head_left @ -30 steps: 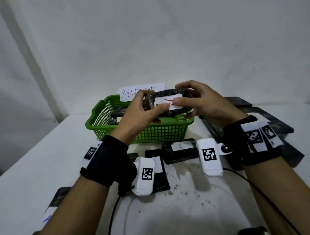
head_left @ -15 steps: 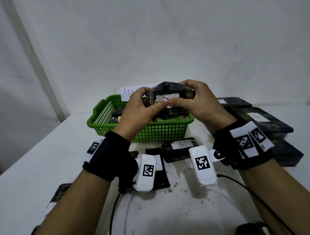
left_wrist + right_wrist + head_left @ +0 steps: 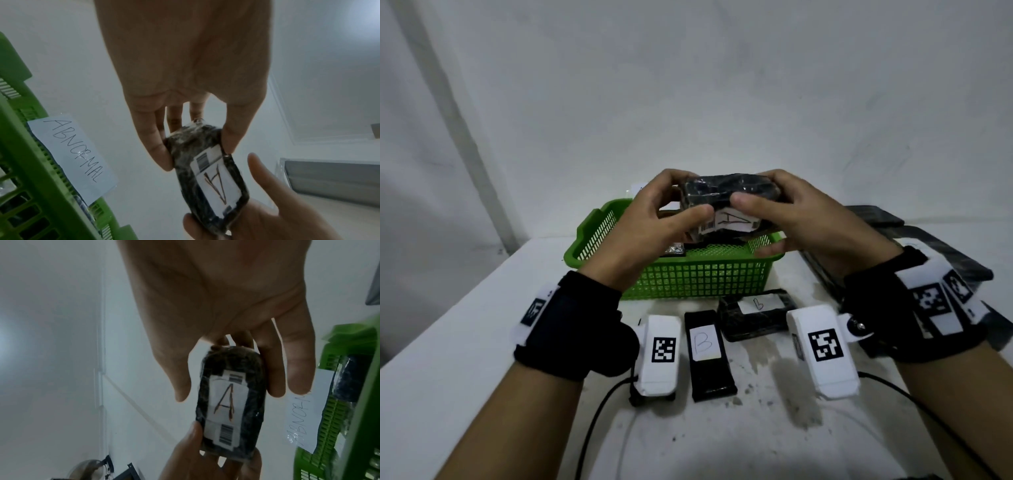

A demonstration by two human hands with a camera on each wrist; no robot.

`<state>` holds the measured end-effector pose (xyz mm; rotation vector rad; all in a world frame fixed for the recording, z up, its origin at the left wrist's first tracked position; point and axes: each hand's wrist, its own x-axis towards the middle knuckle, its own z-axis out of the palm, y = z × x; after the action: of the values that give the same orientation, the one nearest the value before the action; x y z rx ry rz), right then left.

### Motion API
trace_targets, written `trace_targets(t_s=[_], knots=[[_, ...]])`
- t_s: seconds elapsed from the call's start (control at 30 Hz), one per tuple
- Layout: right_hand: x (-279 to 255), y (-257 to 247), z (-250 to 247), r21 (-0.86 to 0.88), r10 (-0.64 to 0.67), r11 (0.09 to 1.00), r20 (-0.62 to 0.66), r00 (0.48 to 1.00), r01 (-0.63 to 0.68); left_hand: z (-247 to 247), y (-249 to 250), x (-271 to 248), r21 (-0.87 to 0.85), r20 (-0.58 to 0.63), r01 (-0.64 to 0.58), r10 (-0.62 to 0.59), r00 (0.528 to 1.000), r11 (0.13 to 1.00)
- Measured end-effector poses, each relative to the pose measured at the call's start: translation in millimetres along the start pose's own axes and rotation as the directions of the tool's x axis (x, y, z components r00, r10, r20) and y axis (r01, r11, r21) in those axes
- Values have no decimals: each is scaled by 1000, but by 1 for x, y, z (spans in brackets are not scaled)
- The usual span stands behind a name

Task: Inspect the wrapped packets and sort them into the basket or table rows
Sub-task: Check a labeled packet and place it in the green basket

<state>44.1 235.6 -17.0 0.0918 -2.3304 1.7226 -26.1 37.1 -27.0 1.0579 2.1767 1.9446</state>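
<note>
Two hands, left hand (image 3: 654,219) and right hand (image 3: 801,219), fingers curled round either end of a black wrapped packet (image 3: 726,202) labelled A, held above the green basket (image 3: 698,277) at twelve o'clock, two B packets (image 3: 707,353) at six o'clock of it

Green basket (image 3: 688,277) and B-labelled packets (image 3: 707,353) crowd the table's (image 3: 465,342) middle
</note>
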Motion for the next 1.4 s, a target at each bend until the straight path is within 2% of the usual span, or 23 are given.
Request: trace_targets(t_s=[0.17,0.3,0.5,0.57,0.63,0.73,0.83,0.93,1.07,1.2,1.33,1.4], knots=[[4,0,0,153,-36,987,-87,996,49,7,3,-2,-42,25,-48,49,998,998],[2,2,4,75,-81,994,-56,995,85,10,0,-1,14,-34,-96,96,995,995],[0,1,12,-20,-220,975,-216,951,221,14,3,-2,20,-111,-132,134,985,991],[-1,-2,8,-18,-266,963,-218,939,269,12,5,-2,34,-113,-72,76,991,997],[-2,-3,2,9,-287,956,-191,939,294,10,8,-3,31,-63,43,-41,997,999],[-3,1,-2,-38,-276,961,-157,948,273,11,10,-4,-42,12,134,-134,991,990],[-3,5,-4,-95,-244,968,-152,958,232,14,9,-3,-86,-15,128,-130,991,988],[-4,1,-4,-34,-109,994,-110,988,106,13,4,-1,-118,-40,114,-120,992,986],[0,3,-5,79,-3,997,-93,996,10,15,3,-1,-189,18,72,-69,997,979],[4,7,0,105,-68,991,-121,990,81,16,8,-2,-220,87,96,-79,993,971],[3,9,4,78,-140,986,-127,982,150,16,6,-3,-139,-7,63,-64,998,988],[2,8,7,43,-174,982,-184,967,185,18,4,-3,-118,-34,33,-38,999,992]])
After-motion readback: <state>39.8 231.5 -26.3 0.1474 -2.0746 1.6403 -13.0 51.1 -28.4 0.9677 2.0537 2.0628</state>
